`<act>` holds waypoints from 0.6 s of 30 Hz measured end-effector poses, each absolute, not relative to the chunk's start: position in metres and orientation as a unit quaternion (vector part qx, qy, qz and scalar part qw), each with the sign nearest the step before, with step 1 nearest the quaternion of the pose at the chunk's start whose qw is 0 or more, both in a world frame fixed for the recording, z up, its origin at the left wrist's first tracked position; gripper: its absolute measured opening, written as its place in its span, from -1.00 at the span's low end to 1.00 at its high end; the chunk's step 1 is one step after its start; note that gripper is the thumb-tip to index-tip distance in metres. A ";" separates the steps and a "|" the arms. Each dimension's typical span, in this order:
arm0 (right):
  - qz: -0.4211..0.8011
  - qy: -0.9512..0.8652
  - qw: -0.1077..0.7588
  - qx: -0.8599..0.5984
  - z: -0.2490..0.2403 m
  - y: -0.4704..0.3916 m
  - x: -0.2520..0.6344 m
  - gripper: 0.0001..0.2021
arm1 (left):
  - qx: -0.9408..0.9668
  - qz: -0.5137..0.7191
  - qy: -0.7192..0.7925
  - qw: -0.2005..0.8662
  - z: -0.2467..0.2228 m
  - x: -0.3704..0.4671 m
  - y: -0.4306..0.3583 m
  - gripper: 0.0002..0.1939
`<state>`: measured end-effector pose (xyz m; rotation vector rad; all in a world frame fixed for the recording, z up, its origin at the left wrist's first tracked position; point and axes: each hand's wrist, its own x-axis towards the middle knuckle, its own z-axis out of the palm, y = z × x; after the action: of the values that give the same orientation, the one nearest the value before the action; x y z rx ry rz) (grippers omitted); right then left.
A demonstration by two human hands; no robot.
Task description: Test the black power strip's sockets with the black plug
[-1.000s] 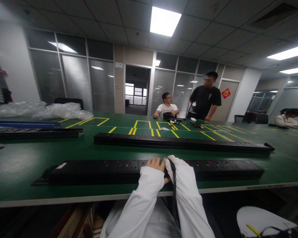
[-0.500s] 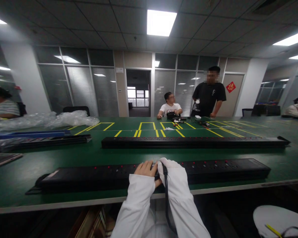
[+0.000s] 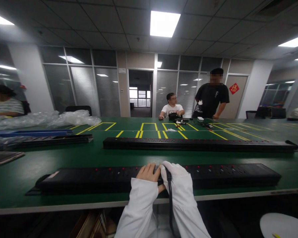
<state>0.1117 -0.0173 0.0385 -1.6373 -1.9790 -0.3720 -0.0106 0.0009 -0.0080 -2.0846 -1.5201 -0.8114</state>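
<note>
A long black power strip (image 3: 89,177) with a row of red dots lies along the near side of the green table. My left hand (image 3: 149,172), bare, rests its fingers over the middle of the strip, with the thumb low on the front side. Close against it, my right hand (image 3: 175,170), in a white dotted glove, is closed on a black power cord (image 3: 170,201). The cord hangs from this hand past the table edge, between my forearms. Whatever is at the cord's end is hidden by my fingers.
A second long black power strip (image 3: 201,144) lies farther back. Clear plastic wrap (image 3: 74,117), a blue bar (image 3: 37,133) and a phone-like slab (image 3: 6,157) are at left. Two people, one seated (image 3: 172,109) and one standing (image 3: 211,99), are across the table (image 3: 64,155).
The view has turned slightly, so the scene sits a little farther right. Both hands keep nearly the same hold at the middle of the strip.
</note>
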 end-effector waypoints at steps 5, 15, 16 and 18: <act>-0.130 -0.735 0.276 -0.605 0.040 -0.014 0.114 -0.68 | -0.757 -0.277 -0.557 0.199 -0.006 -0.010 -0.002 -0.39; -0.120 -0.738 0.312 -0.585 0.043 -0.020 0.112 -0.63 | -0.764 -0.259 -0.563 0.178 0.003 -0.011 -0.006 -0.35; -0.119 -0.737 0.317 -0.585 0.044 -0.021 0.111 -0.63 | -0.765 -0.256 -0.564 0.176 0.003 -0.011 -0.006 -0.33; -0.117 -0.734 0.325 -0.584 0.045 -0.022 0.111 -0.64 | -0.766 -0.253 -0.564 0.176 0.004 -0.011 -0.005 -0.31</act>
<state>0.1113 -0.0218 0.0452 -1.5311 -1.9255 -0.3055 -0.0110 -0.0052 0.0038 -2.1697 -1.5964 -0.7178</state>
